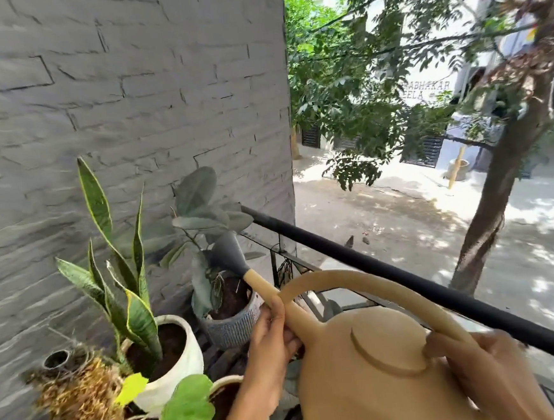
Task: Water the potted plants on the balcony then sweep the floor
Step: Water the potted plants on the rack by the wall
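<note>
I hold a beige watering can (pixel 375 377) at the lower right. My right hand (pixel 490 368) grips the rear of its arched handle. My left hand (pixel 271 343) wraps around the spout, whose grey rose head (pixel 227 251) sits over the rubber plant in a grey ribbed pot (pixel 235 327). No water stream is visible. A snake plant stands in a white pot (pixel 178 360) to the left. A round-leaved green plant (pixel 188 405) and a dry brown plant (pixel 78 401) sit nearer me at the lower left.
A grey stone-clad wall (pixel 121 99) rises behind the pots. A black balcony railing (pixel 407 285) runs diagonally from the wall to the lower right. Beyond it lie a street, a tree trunk (pixel 488 219) and foliage.
</note>
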Motion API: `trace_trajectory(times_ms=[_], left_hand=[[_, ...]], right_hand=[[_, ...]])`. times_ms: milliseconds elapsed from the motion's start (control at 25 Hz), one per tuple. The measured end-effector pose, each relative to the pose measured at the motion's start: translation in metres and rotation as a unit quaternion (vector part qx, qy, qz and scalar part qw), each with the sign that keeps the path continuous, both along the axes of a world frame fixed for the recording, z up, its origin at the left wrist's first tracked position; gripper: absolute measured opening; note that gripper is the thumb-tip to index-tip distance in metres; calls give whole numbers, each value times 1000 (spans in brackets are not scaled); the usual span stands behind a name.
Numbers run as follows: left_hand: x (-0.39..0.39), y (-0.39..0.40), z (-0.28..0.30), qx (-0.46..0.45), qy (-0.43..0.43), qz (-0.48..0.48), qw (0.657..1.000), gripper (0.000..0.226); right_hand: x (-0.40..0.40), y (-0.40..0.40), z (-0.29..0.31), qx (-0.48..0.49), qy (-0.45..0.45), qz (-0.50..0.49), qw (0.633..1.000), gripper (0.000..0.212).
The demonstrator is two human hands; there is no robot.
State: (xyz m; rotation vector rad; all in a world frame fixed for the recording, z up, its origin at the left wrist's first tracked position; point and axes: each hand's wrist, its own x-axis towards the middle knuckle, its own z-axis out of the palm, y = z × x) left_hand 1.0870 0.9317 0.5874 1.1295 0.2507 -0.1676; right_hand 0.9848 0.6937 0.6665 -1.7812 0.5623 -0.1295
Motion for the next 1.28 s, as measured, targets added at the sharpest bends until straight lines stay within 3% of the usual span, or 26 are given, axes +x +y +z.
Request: trace_trajectory(times_ms=[160,480,800,1040,1280], left_hand=[[74,-2,-30,-31,44,20,998,30],[159,-5,-83,-49,117,59,990,42],[218,15,-145,-87,176,123,973,53],[269,31,-167,-91,230,133,960,62],[318,49,-167,-75,244,154,954,55]], right_hand=[[86,-7,-15,-16,31,29,999,46],[195,-3,-50,-74,78,86,990,57],[264,33,-77,-97,103,130,981,49],[325,69,-75,-166,93,189,963,36],[382,89,-71,-179,102,195,959,42]])
